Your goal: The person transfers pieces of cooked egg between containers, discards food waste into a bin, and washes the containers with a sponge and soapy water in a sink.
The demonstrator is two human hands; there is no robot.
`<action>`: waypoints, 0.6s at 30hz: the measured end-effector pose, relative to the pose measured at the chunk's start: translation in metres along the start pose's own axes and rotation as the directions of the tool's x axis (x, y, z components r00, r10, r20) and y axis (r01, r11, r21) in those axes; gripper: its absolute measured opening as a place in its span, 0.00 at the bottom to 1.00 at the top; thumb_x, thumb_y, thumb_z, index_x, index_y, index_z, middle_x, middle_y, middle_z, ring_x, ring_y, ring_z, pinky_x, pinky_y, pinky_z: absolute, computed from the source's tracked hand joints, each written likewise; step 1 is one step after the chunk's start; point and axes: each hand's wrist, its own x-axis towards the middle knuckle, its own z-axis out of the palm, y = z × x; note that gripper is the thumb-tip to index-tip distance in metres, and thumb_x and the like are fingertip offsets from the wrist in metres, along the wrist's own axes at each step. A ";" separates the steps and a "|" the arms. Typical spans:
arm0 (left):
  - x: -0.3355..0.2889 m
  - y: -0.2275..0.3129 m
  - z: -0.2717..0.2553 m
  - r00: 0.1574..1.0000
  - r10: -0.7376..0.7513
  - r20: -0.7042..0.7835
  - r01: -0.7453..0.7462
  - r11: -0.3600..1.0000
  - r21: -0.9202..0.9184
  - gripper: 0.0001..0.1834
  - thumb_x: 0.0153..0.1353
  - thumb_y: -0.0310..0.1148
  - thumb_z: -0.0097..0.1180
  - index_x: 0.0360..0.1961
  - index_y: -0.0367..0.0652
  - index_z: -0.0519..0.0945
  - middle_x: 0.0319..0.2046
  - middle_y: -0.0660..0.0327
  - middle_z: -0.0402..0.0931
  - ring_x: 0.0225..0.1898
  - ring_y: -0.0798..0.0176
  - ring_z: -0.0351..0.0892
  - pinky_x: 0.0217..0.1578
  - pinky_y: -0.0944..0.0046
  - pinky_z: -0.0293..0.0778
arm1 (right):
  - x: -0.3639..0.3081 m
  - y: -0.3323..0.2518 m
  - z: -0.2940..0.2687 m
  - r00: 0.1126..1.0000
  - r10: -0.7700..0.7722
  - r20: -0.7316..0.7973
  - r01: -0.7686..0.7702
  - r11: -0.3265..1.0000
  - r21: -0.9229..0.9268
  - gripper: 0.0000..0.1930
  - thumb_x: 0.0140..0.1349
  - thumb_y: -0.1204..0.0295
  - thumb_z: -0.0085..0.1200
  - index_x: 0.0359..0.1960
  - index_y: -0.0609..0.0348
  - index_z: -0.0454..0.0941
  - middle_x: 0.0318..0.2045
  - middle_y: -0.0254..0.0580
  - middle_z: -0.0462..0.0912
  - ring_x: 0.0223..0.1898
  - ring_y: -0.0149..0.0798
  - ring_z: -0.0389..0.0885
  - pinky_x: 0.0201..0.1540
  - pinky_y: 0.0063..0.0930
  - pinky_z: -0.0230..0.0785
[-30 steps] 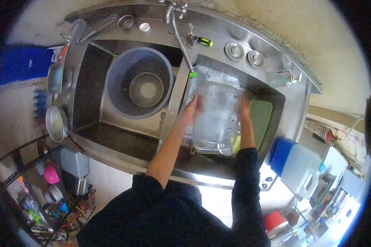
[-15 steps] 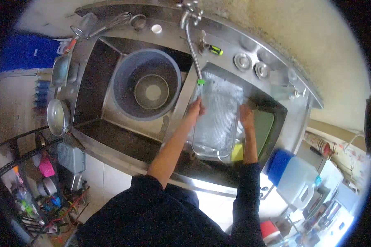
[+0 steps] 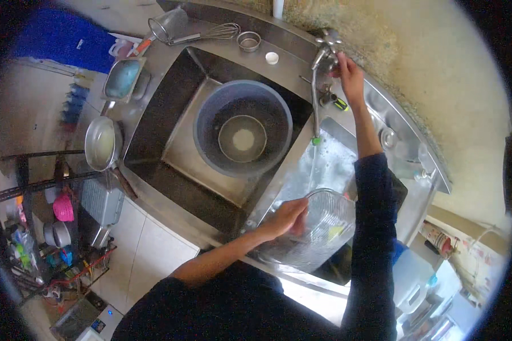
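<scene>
My left hand (image 3: pixel 289 219) grips the rim of a clear, ribbed rectangular dish (image 3: pixel 316 247), which is tilted over the near part of the right sink basin. My right hand (image 3: pixel 350 77) is up at the faucet (image 3: pixel 327 42) on the back ledge, its fingers closed at a tap handle. From there a long thin spout (image 3: pixel 316 99) with a green tip (image 3: pixel 316 141) reaches over the right basin. A thin streak below the tip looks like running water. Suds and wet shine cover a pale surface (image 3: pixel 333 150) in that basin. My right sleeve hides part of the basin's right side.
A grey round tub (image 3: pixel 210 145) holding a round metal piece stands in the left basin. Along the ledge lie a whisk (image 3: pixel 222 31), a small metal cup (image 3: pixel 248 41) and a white cap (image 3: pixel 272 58). A handled pan (image 3: pixel 102 144) sits at the left edge.
My right hand has left the dish and reached up to the faucet. My left hand has brought the dish nearer and tilted it. The view has shifted.
</scene>
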 end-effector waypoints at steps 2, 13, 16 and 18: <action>-0.039 0.036 -0.012 0.996 0.066 0.062 -0.073 0.990 0.118 0.23 0.71 0.51 0.39 0.26 0.44 0.68 0.14 0.64 0.68 0.15 0.68 0.73 0.17 0.66 0.70 | 0.009 -0.005 0.005 0.984 0.180 0.007 -0.180 0.976 0.124 0.24 0.69 0.52 0.45 0.42 0.67 0.75 0.22 0.44 0.82 0.22 0.34 0.82 0.29 0.26 0.75; -0.176 0.164 -0.072 0.929 0.348 0.130 -0.276 0.414 0.867 0.19 0.47 0.42 0.73 0.23 0.37 0.79 0.19 0.59 0.75 0.22 0.64 0.78 0.24 0.64 0.70 | -0.065 0.097 -0.040 0.926 -0.203 0.318 0.369 0.659 -0.655 0.17 0.63 0.65 0.51 0.49 0.63 0.74 0.50 0.54 0.75 0.52 0.53 0.73 0.51 0.40 0.68; -0.161 0.170 -0.075 0.964 0.265 -0.035 -0.043 0.281 0.959 0.21 0.42 0.43 0.75 0.31 0.41 0.82 0.27 0.59 0.81 0.30 0.59 0.82 0.34 0.64 0.74 | -0.082 0.087 -0.035 0.940 -0.144 0.308 0.326 0.639 -0.696 0.15 0.60 0.71 0.51 0.48 0.60 0.72 0.43 0.55 0.75 0.47 0.59 0.73 0.51 0.47 0.67; -0.131 0.167 -0.069 0.804 0.589 0.081 -0.268 0.238 0.934 0.14 0.53 0.36 0.68 0.34 0.36 0.81 0.30 0.52 0.80 0.30 0.58 0.82 0.29 0.60 0.75 | -0.098 0.087 -0.037 0.968 -0.099 0.230 0.240 0.630 -0.739 0.17 0.60 0.69 0.51 0.50 0.59 0.68 0.44 0.55 0.73 0.49 0.59 0.71 0.51 0.48 0.67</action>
